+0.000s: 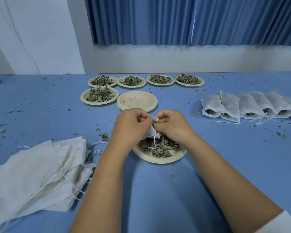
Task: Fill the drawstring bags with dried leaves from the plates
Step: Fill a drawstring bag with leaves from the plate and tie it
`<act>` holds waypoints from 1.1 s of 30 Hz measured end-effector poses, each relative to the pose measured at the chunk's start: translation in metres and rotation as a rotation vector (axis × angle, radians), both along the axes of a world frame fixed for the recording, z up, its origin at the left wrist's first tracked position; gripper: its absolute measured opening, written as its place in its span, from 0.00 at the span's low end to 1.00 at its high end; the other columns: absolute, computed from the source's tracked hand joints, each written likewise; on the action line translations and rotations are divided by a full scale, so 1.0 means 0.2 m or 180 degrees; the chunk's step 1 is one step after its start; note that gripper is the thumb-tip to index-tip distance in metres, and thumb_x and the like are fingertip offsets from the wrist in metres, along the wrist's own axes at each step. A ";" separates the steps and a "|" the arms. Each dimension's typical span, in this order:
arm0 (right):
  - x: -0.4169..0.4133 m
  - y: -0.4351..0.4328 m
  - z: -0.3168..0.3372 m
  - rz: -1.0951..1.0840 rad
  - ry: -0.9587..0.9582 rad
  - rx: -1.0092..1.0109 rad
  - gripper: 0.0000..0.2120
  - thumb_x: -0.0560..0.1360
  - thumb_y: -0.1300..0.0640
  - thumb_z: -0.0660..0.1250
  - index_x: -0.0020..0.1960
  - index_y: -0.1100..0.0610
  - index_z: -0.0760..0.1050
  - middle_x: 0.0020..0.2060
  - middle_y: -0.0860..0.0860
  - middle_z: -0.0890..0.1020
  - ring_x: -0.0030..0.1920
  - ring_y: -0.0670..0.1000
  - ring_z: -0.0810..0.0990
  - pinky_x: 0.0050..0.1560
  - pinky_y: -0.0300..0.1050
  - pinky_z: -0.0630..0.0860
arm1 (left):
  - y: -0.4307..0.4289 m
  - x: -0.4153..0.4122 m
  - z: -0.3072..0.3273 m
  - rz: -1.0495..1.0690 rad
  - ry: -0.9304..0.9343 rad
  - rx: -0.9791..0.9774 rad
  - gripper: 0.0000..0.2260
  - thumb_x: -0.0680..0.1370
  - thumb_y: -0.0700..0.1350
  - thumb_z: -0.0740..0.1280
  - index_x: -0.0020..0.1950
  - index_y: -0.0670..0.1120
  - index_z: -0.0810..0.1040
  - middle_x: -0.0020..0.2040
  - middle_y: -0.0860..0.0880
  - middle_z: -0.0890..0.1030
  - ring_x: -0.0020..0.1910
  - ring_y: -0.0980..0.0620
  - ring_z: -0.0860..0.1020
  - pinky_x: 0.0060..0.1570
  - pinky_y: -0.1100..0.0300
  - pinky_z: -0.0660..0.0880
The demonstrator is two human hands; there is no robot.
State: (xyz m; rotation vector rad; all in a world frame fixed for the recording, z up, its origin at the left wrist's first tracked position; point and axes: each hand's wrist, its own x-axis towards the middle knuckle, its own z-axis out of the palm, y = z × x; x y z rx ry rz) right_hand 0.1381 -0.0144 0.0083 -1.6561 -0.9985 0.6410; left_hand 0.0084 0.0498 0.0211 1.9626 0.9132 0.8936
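Forearms rise from the bottom edge of the frame, with a white sleeve (282,222) at the lower right corner. Both hands meet at the centre, above a pale paper plate (158,159) heaped with dried leaves (160,147). The left hand (129,125) pinches the mouth of a small white drawstring bag (150,132). The right hand (173,123) has its fingers curled on a tuft of leaves at that mouth. I judge that the step is pushing leaves inside. To do it well, the left hand should hold the mouth wide and over the plate, so that crumbs fall back. The right should feed small tufts gently, because such leaves look brittle and light.

Blue and matt, the worktop (158,190) is strewn with leaf bits. At the lower left lies a pile of empty bags (40,169), thin and gauzy, with loose white strings. At the right of the frame a row of filled bags (252,105) lies overlapping, with green showing at their mouths. In the upper centre stand five plates with leaves (83,98), round and shallow, and beside them a stack of empty plates (137,100).
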 end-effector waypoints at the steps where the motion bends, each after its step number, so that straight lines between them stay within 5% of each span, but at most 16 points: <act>1: 0.00 0.00 0.00 -0.0032 -0.0076 -0.0019 0.09 0.70 0.69 0.71 0.41 0.58 0.75 0.28 0.52 0.81 0.26 0.46 0.79 0.32 0.39 0.75 | 0.00 0.00 0.00 0.0015 0.0022 0.0007 0.07 0.74 0.43 0.70 0.36 0.51 0.82 0.30 0.54 0.80 0.30 0.63 0.74 0.30 0.70 0.69; 8: 0.04 -0.02 0.05 0.0080 0.0234 0.0267 0.11 0.67 0.61 0.79 0.45 0.54 0.80 0.43 0.54 0.84 0.37 0.45 0.83 0.38 0.36 0.79 | 0.03 -0.01 0.00 0.0518 -0.0241 -0.0266 0.08 0.74 0.42 0.68 0.36 0.52 0.82 0.33 0.54 0.82 0.32 0.62 0.76 0.32 0.70 0.71; 11: 0.05 -0.03 0.07 0.0114 0.0400 0.0381 0.04 0.71 0.61 0.76 0.44 0.57 0.82 0.39 0.53 0.85 0.36 0.48 0.84 0.39 0.38 0.80 | 0.04 -0.02 0.00 0.0604 -0.0315 -0.0332 0.07 0.75 0.43 0.68 0.38 0.51 0.83 0.35 0.53 0.83 0.34 0.60 0.77 0.34 0.68 0.71; 14: 0.04 -0.03 0.07 0.0037 0.0013 0.0372 0.02 0.72 0.59 0.75 0.41 0.55 0.83 0.32 0.47 0.84 0.34 0.44 0.81 0.37 0.37 0.79 | 0.04 -0.02 0.00 0.0585 -0.0317 -0.0322 0.06 0.74 0.43 0.68 0.39 0.50 0.84 0.35 0.53 0.83 0.32 0.62 0.76 0.30 0.72 0.70; 19: -0.01 -0.03 0.05 0.0046 -0.0901 0.0435 0.05 0.72 0.56 0.75 0.38 0.49 0.84 0.31 0.43 0.83 0.31 0.39 0.77 0.34 0.30 0.71 | 0.03 -0.01 0.00 0.0556 -0.0264 -0.0300 0.07 0.74 0.44 0.68 0.38 0.52 0.83 0.35 0.53 0.83 0.32 0.62 0.77 0.34 0.67 0.72; 23: -0.02 -0.03 0.05 -0.0001 -0.1313 0.0457 0.10 0.74 0.54 0.70 0.36 0.41 0.82 0.38 0.42 0.80 0.39 0.43 0.77 0.39 0.28 0.69 | 0.03 -0.02 0.00 0.0578 -0.0278 -0.0261 0.07 0.74 0.43 0.68 0.38 0.52 0.83 0.36 0.52 0.83 0.33 0.60 0.77 0.31 0.70 0.71; 29: 0.01 -0.04 0.03 0.0049 -0.1445 0.0472 0.13 0.77 0.50 0.63 0.40 0.45 0.84 0.46 0.40 0.76 0.48 0.36 0.74 0.45 0.24 0.64 | 0.04 -0.02 0.00 0.0678 -0.0363 -0.0270 0.07 0.75 0.43 0.68 0.40 0.51 0.84 0.36 0.52 0.83 0.32 0.62 0.76 0.29 0.75 0.68; 33: -0.02 -0.02 0.01 0.0429 -0.1595 0.0266 0.19 0.80 0.49 0.57 0.38 0.34 0.81 0.64 0.40 0.74 0.66 0.43 0.65 0.65 0.39 0.60 | 0.03 -0.02 0.00 0.0501 -0.0314 -0.0188 0.11 0.74 0.42 0.68 0.35 0.54 0.82 0.34 0.54 0.83 0.33 0.61 0.77 0.30 0.74 0.69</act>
